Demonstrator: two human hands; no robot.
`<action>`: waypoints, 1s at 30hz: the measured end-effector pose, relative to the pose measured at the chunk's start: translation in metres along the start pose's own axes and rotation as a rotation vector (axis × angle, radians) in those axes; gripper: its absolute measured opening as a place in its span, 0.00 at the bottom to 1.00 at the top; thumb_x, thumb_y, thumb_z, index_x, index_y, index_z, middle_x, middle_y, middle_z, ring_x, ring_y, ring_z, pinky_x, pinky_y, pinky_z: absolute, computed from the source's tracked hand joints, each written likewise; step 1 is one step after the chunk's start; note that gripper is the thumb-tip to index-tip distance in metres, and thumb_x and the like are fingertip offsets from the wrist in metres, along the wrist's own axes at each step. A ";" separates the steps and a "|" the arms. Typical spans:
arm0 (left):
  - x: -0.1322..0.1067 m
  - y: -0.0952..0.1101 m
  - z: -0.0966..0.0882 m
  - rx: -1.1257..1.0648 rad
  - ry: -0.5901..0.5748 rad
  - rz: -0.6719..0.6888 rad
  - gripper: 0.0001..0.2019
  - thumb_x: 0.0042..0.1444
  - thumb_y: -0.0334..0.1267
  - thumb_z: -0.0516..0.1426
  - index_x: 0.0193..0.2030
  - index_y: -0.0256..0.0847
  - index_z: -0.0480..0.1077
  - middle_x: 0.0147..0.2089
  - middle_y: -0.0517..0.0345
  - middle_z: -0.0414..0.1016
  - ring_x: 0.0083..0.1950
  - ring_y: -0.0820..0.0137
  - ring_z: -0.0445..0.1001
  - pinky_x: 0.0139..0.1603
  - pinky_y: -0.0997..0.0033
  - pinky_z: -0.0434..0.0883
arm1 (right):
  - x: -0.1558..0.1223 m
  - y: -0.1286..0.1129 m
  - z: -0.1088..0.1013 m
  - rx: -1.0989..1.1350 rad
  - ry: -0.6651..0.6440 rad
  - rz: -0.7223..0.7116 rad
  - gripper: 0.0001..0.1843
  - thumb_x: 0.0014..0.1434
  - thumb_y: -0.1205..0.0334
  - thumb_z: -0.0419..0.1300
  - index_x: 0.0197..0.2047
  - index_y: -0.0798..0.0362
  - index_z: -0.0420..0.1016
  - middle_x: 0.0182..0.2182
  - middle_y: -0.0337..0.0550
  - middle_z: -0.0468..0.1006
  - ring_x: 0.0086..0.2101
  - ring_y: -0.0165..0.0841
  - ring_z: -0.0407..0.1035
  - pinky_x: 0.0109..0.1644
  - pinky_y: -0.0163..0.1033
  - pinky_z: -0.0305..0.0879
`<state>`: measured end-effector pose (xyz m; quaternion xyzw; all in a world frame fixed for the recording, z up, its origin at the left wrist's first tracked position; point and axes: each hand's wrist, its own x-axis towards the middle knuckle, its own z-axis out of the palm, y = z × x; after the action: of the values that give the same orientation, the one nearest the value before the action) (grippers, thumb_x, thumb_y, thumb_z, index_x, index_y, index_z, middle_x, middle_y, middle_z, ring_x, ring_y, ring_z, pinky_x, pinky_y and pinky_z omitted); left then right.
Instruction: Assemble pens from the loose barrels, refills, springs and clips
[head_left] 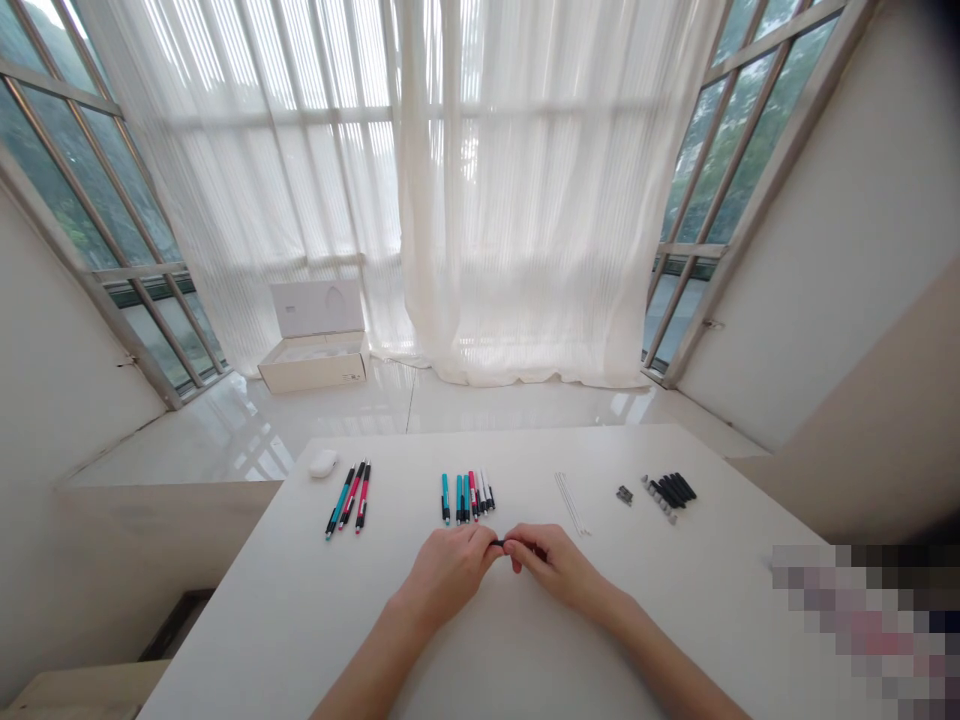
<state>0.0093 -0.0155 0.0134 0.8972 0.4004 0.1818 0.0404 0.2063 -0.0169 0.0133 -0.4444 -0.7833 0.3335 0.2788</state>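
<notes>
A: ok so what are the hands up to?
B: left hand (454, 564) and right hand (553, 566) each have a narrow pinch on one small black piece (498, 543). It's mid-table (247, 620), between the two hands, just nearer than the pen tubes (466, 498).
A: nice, got counts for the rest?
B: on the left, one white case (324, 463) and three pens (352, 497), one teal, two pink. Tubes: three teal, one pink I can make out, plus white ones bunched too tight to count. Right of those, thin white sticks (568, 505), maybe three, then one pile of grey bits (625, 494). Farther right, black sleeves (679, 488), about five, touching grey tips (661, 506) too small to count. Oh, and one open box (315, 374), far left.
</notes>
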 end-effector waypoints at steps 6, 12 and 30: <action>-0.001 0.000 -0.002 -0.019 -0.064 -0.066 0.09 0.67 0.42 0.47 0.43 0.41 0.63 0.33 0.57 0.75 0.32 0.68 0.75 0.30 0.73 0.68 | 0.001 -0.002 -0.001 0.040 0.027 -0.022 0.14 0.61 0.53 0.53 0.38 0.51 0.77 0.28 0.40 0.78 0.27 0.31 0.66 0.31 0.34 0.62; 0.000 0.001 -0.004 -0.053 -0.013 0.007 0.08 0.67 0.36 0.43 0.44 0.41 0.62 0.39 0.55 0.75 0.39 0.67 0.75 0.36 0.71 0.69 | 0.001 0.001 -0.005 0.025 0.113 0.014 0.14 0.58 0.51 0.57 0.39 0.51 0.77 0.29 0.40 0.77 0.25 0.29 0.64 0.29 0.35 0.61; -0.001 0.002 -0.005 -0.139 -0.049 -0.103 0.03 0.64 0.36 0.47 0.43 0.41 0.59 0.34 0.59 0.74 0.32 0.67 0.74 0.28 0.73 0.65 | 0.000 -0.002 0.004 0.128 0.069 0.103 0.13 0.63 0.52 0.50 0.35 0.52 0.67 0.24 0.35 0.70 0.23 0.27 0.59 0.28 0.33 0.56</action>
<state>0.0085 -0.0174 0.0180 0.8746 0.4313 0.1848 0.1217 0.2024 -0.0191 0.0127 -0.4768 -0.7264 0.3812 0.3157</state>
